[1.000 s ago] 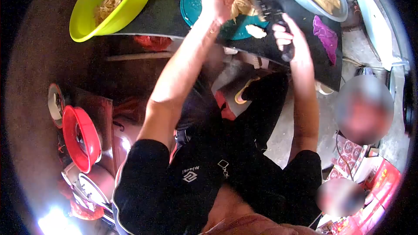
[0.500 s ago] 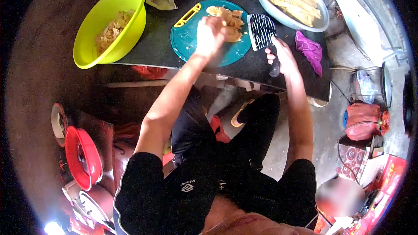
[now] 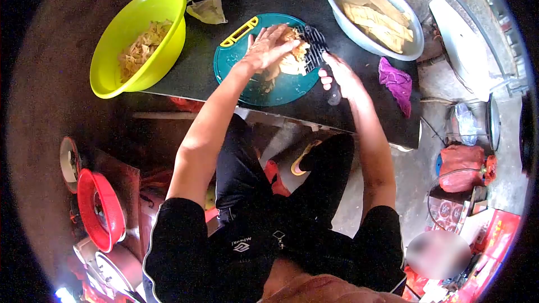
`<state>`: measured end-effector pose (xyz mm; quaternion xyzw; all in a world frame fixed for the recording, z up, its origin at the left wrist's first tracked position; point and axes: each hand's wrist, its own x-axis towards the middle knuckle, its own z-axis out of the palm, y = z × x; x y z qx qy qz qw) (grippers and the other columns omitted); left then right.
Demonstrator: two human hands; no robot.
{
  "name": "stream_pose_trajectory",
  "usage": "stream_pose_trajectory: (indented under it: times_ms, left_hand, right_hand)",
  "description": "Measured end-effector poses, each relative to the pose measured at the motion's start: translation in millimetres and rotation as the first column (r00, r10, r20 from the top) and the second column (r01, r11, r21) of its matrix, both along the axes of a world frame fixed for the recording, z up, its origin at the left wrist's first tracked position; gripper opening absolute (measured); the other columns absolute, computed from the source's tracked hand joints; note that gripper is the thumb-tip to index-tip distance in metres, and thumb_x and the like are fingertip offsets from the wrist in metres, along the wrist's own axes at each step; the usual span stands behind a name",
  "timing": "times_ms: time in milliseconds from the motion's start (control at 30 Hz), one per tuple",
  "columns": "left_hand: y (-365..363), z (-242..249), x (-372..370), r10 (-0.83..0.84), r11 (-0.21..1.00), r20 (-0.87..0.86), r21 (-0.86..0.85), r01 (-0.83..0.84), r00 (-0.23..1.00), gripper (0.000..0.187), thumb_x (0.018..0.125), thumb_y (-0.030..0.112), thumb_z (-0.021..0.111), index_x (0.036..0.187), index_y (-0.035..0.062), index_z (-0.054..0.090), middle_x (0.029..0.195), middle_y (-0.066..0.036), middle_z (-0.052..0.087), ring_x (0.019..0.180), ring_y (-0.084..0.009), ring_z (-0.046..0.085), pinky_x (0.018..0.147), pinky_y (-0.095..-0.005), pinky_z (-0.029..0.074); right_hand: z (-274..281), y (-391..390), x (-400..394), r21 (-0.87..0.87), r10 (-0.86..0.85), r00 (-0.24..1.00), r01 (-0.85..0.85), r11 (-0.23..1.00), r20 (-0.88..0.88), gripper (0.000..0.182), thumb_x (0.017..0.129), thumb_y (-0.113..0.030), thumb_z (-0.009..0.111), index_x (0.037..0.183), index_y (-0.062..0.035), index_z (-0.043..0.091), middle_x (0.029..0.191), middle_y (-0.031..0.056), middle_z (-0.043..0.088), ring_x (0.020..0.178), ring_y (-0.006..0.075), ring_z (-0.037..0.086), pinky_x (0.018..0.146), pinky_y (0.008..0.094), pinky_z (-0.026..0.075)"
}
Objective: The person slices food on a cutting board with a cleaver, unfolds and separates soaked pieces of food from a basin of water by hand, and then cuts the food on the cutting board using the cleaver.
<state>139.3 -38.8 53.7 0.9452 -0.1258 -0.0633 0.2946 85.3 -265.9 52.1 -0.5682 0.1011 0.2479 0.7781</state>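
My right hand (image 3: 343, 76) grips the dark handle of a cleaver (image 3: 315, 50) with a black-and-white patterned blade. Its blade is over the right part of a round teal cutting board (image 3: 292, 91) with a yellow handle, against a pile of tan cut pieces that look like tofu skin (image 3: 293, 66). Stretched out over the left of this pile, my left hand (image 3: 265, 51) has its fingers extended and touches the pieces, hiding some of them. Small scraps lie on the board near its front edge.
A lime-green basin (image 3: 178, 39) with cut pieces stands at the left. At the back right, a grey-blue basin (image 3: 416, 45) holds long yellowish sheets. A purple cloth (image 3: 396, 85) lies at the table's right. Small containers and a torn wrapper (image 3: 208, 10) sit at the back left.
My left hand has gone from bunched fingers to stretched out on the pile. The cleaver has moved left from beside the board to against the pieces. The camera view has shifted slightly.
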Motion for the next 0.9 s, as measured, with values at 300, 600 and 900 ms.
stream_pose_trajectory:
  times_ms: [300, 600, 900]
  left_hand:
    - [-16.9, -33.1, -13.1, 0.414, 0.880, 0.440, -0.417, -0.227, 0.797, 0.068, 0.068, 0.054, 0.071, 0.115, 0.0065, 0.060, 0.118, -0.024, 0.051, 0.107, -0.0367, 0.052, 0.092, -0.0405, 0.043]
    - [15.2, 65.7, 2.1, 0.563, 0.743, 0.557, -0.665, -0.079, 0.610, 0.049, 0.076, 0.042, 0.063, 0.108, 0.0050, 0.061, 0.115, -0.027, 0.053, 0.109, -0.0415, 0.048, 0.095, -0.0446, 0.039]
    - [232.2, 168.2, 34.9, 0.638, 0.770, 0.710, -0.572, -0.283, 0.299, 0.039, 0.076, 0.038, 0.061, 0.105, 0.0104, 0.063, 0.115, -0.016, 0.055, 0.105, -0.0369, 0.051, 0.090, -0.0436, 0.043]
  right_hand:
    - [1.4, 89.6, -17.8, 0.010, 0.076, 0.993, -0.077, 0.997, 0.089, 0.020, 0.097, -0.031, 0.042, 0.097, -0.0107, 0.042, 0.065, -0.0002, 0.047, 0.044, 0.0084, 0.042, 0.038, 0.0240, 0.039]
    - [104.4, 135.3, -11.8, -0.084, 0.004, 0.968, 0.018, 0.996, 0.251, 0.033, 0.095, -0.042, 0.043, 0.091, -0.0106, 0.050, 0.063, -0.0001, 0.049, 0.042, 0.0070, 0.042, 0.036, 0.0205, 0.036]
    - [185.3, 321.7, 64.8, 0.126, 0.197, 0.825, -0.307, 0.943, 0.530, 0.030, 0.095, -0.033, 0.047, 0.090, -0.0026, 0.046, 0.064, 0.0081, 0.052, 0.044, 0.0140, 0.046, 0.039, 0.0285, 0.039]
